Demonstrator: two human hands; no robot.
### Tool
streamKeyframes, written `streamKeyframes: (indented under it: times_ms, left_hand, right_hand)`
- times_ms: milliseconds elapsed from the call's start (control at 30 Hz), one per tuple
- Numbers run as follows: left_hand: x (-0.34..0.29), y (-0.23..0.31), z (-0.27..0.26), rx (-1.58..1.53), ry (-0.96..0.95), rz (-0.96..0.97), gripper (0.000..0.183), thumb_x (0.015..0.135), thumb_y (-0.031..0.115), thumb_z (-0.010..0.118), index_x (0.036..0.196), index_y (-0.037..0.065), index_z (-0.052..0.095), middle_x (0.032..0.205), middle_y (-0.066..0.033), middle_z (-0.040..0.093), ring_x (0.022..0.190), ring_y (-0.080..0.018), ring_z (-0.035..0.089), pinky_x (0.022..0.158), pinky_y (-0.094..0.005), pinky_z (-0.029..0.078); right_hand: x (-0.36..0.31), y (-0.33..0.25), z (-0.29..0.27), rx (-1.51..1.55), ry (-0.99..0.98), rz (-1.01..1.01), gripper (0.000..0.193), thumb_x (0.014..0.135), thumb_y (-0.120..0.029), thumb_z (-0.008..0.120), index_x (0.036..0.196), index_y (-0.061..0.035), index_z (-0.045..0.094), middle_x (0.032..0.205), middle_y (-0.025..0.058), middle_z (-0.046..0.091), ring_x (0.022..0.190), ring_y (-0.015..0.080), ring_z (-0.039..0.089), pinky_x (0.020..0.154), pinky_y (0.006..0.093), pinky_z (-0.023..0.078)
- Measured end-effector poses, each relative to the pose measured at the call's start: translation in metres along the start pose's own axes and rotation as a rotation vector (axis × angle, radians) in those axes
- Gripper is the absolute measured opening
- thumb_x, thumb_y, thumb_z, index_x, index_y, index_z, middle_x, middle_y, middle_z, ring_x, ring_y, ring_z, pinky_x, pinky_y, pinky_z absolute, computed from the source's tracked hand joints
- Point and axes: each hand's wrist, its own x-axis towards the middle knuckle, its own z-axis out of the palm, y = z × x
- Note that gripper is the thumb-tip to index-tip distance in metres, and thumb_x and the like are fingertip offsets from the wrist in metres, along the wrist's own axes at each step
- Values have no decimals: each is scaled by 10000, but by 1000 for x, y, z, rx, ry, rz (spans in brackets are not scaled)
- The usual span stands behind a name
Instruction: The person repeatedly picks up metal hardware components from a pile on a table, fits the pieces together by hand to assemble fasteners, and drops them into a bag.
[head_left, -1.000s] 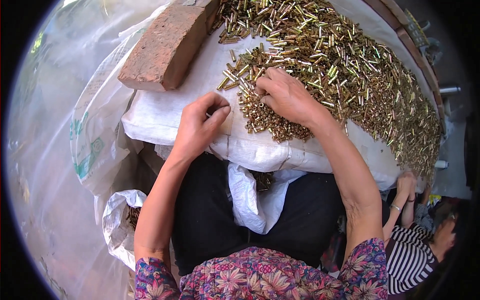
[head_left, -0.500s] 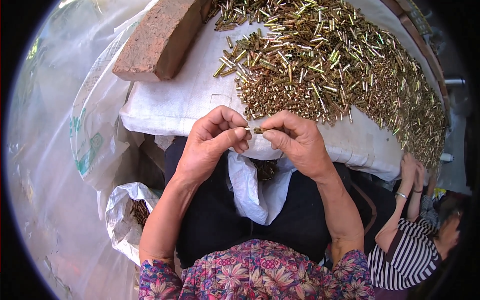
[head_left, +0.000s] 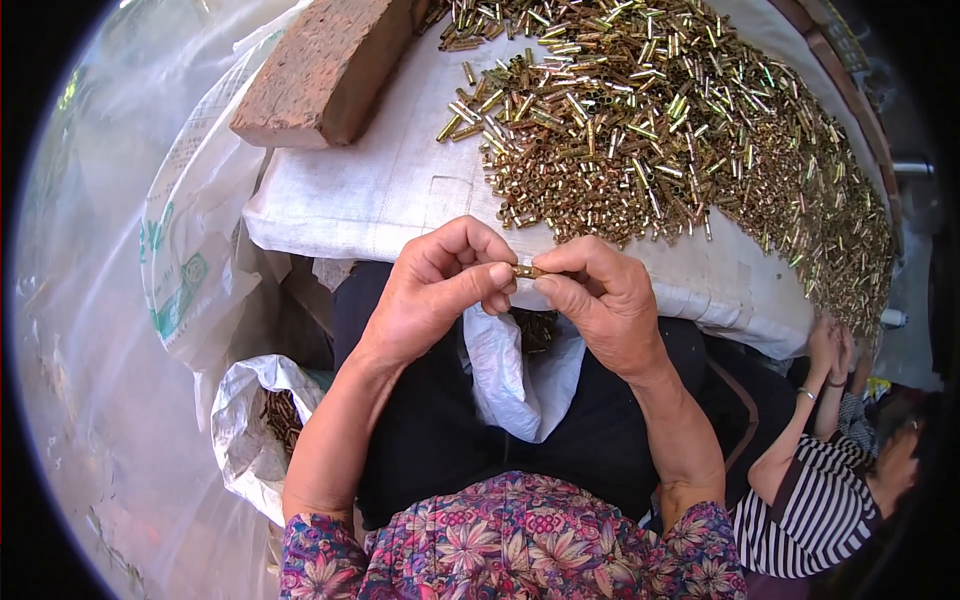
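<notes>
Head view: left hand point(head_left: 435, 295) and right hand point(head_left: 600, 300) pinch small brass piece point(head_left: 525, 271) together, fingers closed; weak pinch could drop it into white bag point(head_left: 510, 375) below.

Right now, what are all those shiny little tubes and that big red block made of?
The little tubes look like metal, probably brass: yellow-gold, glossy, glinting in the sun. The hands pinch one between them. The red block looks like a fired clay brick: dull, rough, grainy.
</notes>
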Motion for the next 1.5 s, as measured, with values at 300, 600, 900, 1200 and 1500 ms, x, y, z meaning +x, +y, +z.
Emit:
streamKeyframes:
  times_ms: [300,600,900,1200,1500]
  left_hand:
    - [-13,-3,1,-79,-325,-74,167,905,150,674,981,40,574,787,42,542,695,-40,484,606,-203,397]
    - [-10,4,-4,110,-287,-40,153,908,143,668,998,45,593,799,47,548,738,-31,473,649,-213,393]
    - [72,21,-43,1384,216,395,167,842,83,622,1008,60,633,915,-125,616,858,-293,623,753,-384,496]
    - [103,8,-47,1539,155,428,85,810,116,610,853,46,588,911,-140,597,878,-347,615,715,-472,485]
    - [78,21,-52,1459,170,337,165,784,99,604,937,45,572,900,-147,582,854,-371,593,728,-470,464]
  right_hand:
    - [-17,-7,-5,573,-211,357,151,878,-111,692,925,4,607,731,45,610,643,97,565,584,232,458]
    - [-24,-10,-7,594,-191,374,131,896,-109,673,907,-1,602,727,38,600,640,95,557,577,240,455]
    - [2,-15,-41,-362,-179,147,125,870,-108,643,874,18,641,726,35,624,669,94,567,625,261,461]
    - [97,2,-27,-584,-30,-37,129,863,-100,621,927,11,635,745,93,647,660,156,606,629,305,481]
    - [153,33,-1,-718,-77,-200,104,823,-81,608,909,-23,613,725,158,639,652,293,638,626,381,498]
